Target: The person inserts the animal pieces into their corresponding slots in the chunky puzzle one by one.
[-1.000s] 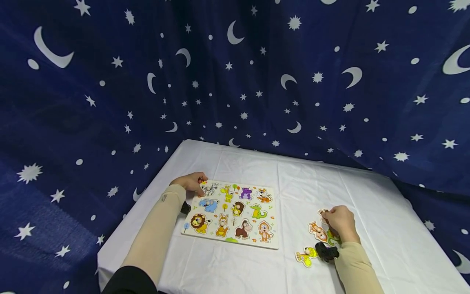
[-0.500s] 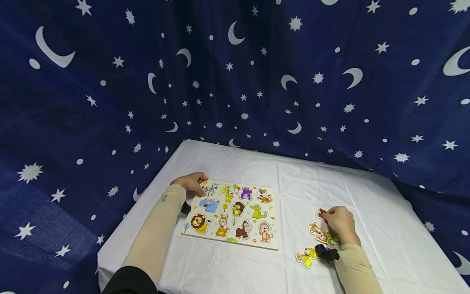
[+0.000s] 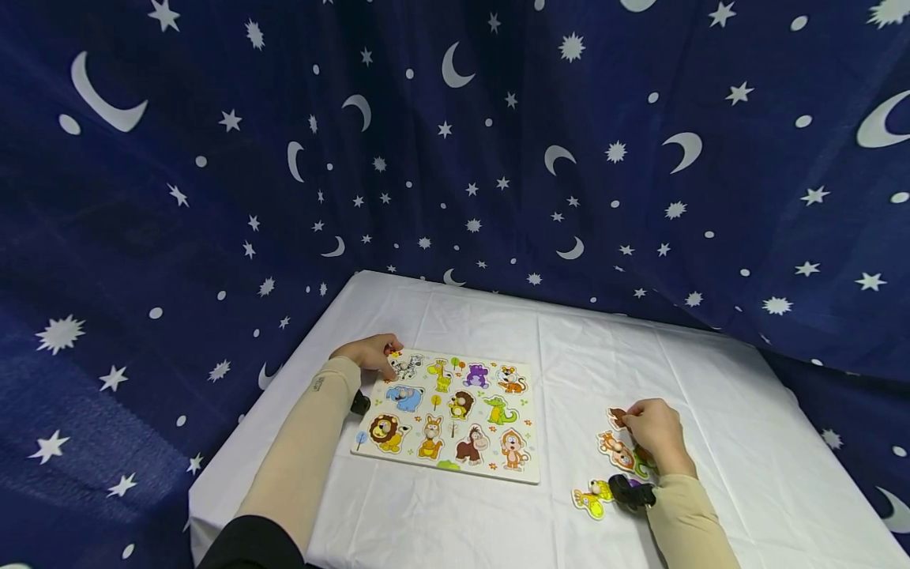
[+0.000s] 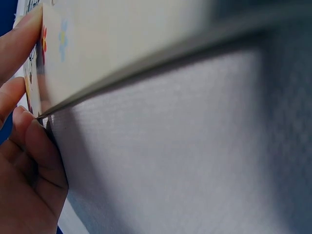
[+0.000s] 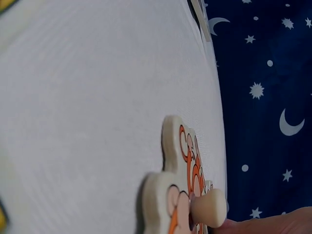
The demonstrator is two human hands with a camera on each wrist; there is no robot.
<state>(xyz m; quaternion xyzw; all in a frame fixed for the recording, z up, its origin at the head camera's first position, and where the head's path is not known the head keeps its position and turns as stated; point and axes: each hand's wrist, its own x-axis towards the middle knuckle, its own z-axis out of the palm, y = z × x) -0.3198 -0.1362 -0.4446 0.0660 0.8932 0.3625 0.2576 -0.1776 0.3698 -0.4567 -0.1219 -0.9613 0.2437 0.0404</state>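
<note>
My left hand (image 3: 366, 352) grips the far left corner of a white puzzle board (image 3: 490, 472) printed with animal figures. In the left wrist view the thumb lies on the board's face (image 4: 97, 53) while other fingers curl beside its edge. To the right, my right hand (image 3: 656, 427) pinches a brown puzzle piece (image 3: 616, 417), partly hidden by the fingers. Just nearer lies an orange monkey piece (image 3: 617, 452); its knob (image 5: 209, 207) stands out in the right wrist view. A green piece (image 3: 643, 460) shows partly under the hand.
A yellow giraffe piece (image 3: 588, 503) and another yellow piece (image 3: 601, 487) lie by the right wrist camera (image 3: 631, 491), which partly covers a purple piece. White cloth covers the table (image 3: 469, 308); a dark blue curtain (image 3: 455, 142) with moons and stars hangs behind and beside it.
My right hand has shifted slightly left with the brown piece, and more of that piece shows past the fingers. The left hand and the board have stayed in place.
</note>
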